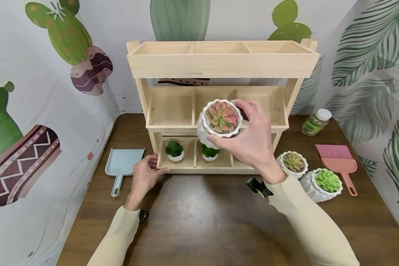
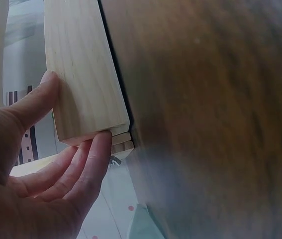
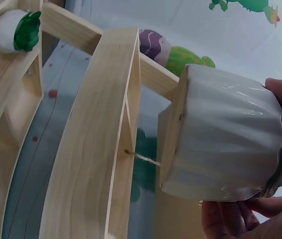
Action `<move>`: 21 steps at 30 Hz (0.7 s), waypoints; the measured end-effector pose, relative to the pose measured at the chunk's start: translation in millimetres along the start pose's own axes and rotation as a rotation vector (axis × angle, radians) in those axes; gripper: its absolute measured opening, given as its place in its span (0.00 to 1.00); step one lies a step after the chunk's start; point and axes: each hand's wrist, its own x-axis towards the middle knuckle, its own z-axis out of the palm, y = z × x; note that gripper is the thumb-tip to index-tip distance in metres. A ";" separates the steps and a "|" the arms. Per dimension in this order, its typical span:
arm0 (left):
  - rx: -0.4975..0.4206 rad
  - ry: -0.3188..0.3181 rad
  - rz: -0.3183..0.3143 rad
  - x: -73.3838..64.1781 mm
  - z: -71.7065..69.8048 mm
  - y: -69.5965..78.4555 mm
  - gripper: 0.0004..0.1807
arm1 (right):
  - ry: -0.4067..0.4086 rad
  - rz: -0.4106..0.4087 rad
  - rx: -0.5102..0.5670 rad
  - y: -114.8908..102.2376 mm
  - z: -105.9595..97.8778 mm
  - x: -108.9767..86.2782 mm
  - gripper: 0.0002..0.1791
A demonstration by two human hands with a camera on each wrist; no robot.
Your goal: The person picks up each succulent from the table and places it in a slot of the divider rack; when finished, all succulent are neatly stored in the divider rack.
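My right hand (image 1: 255, 138) grips a potted succulent (image 1: 221, 117) by its rim, in front of the middle tier of a wooden plant shelf (image 1: 222, 66). Its rosette is pink and green; the right wrist view shows the fluted white pot (image 3: 225, 134) side-on, with a cord (image 3: 145, 159) at its base. At the shelf's lower left corner, my left hand (image 1: 145, 173) holds the bottom tier, thumb on the front board (image 2: 83, 79) and fingers against its end. Two small dark-green potted plants stand in that tier, one (image 1: 174, 150) in the left compartment, one (image 1: 210, 153) in the middle.
Right of the shelf are a brownish succulent (image 1: 293, 163) and a bright green one (image 1: 326, 181) in white pots, a white-capped jar (image 1: 316, 122) and a pink brush (image 1: 339, 162). A light-blue dustpan (image 1: 123, 162) lies on the left of the brown table (image 1: 199, 221).
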 end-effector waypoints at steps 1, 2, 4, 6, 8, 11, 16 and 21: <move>0.001 -0.003 0.000 0.1 -0.1 0.0 0.34 | -0.011 -0.003 0.009 -2.1 4.2 3.9 0.49; 0.003 -0.003 0.001 0.1 -0.3 0.0 0.34 | -0.023 -0.010 0.022 -3.9 8.7 7.8 0.49; 0.014 -0.003 0.005 0.1 -0.9 -0.2 0.35 | -0.042 -0.027 0.043 -7.2 18.5 15.4 0.49; 0.023 0.006 0.006 -0.3 -2.2 -1.0 0.35 | -0.063 -0.041 0.061 -10.2 29.9 23.2 0.49; 0.029 0.012 0.009 -0.1 -2.0 -1.1 0.35 | -0.079 -0.047 0.069 -11.8 40.5 30.4 0.49; 0.027 0.016 0.013 0.1 -2.1 -1.8 0.35 | -0.095 -0.043 0.070 -13.4 56.1 41.0 0.50; 0.023 0.012 0.015 0.0 -2.4 -2.7 0.34 | -0.125 -0.026 0.066 -17.7 77.2 56.0 0.52; 0.015 0.013 0.011 -0.2 -2.6 -2.7 0.34 | -0.140 -0.025 0.056 -21.1 96.1 67.9 0.52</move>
